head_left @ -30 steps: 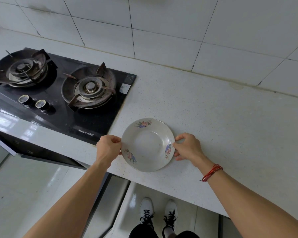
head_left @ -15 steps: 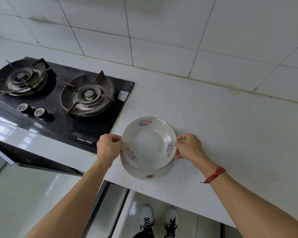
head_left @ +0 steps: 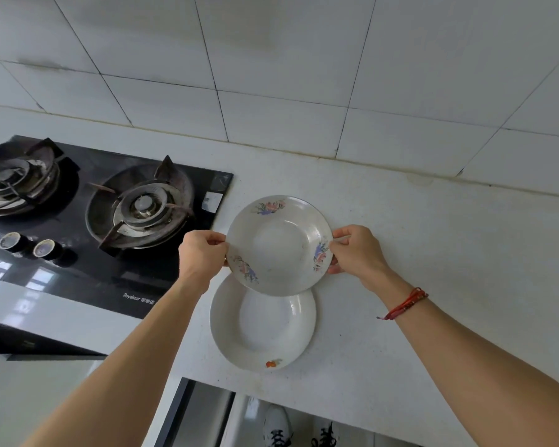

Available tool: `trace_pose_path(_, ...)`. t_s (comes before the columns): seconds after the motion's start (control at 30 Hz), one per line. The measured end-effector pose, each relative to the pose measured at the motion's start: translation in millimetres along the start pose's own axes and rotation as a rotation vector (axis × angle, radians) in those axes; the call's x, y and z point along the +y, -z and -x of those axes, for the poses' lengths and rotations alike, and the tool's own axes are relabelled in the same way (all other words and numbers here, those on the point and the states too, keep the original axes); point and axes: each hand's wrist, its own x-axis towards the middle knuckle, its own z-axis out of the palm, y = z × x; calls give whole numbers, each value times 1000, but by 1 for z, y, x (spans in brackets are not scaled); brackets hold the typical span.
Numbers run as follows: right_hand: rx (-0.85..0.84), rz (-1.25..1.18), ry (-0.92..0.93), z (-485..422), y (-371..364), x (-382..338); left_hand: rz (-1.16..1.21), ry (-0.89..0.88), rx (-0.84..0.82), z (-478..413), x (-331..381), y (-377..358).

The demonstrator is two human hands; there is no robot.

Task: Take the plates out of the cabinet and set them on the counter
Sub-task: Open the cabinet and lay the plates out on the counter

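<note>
Here, the left hand (head_left: 202, 256) and right hand (head_left: 357, 251) pinch the flowered plate (head_left: 279, 245) at nine and three o'clock. Another plate (head_left: 262, 330) lies on the counter (head_left: 433, 253), partly hidden under it at six o'clock.

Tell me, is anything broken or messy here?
Nothing looks broken or spilled. The left hand and right hand hold the flowered plate level by its rim, overlapping the far edge of the second plate on the counter. Only the stove burners look stained.
</note>
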Motion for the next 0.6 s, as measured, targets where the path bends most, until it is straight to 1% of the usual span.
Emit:
trace_pose_path(0.27, 15, 21, 41, -27, 2, -18, -11, -29, 15, -27, 18, -12)
trace_pose_path(0.6, 9, 43, -28, -76, -8, -13, -75, -3, 36, -78, 16, -43)
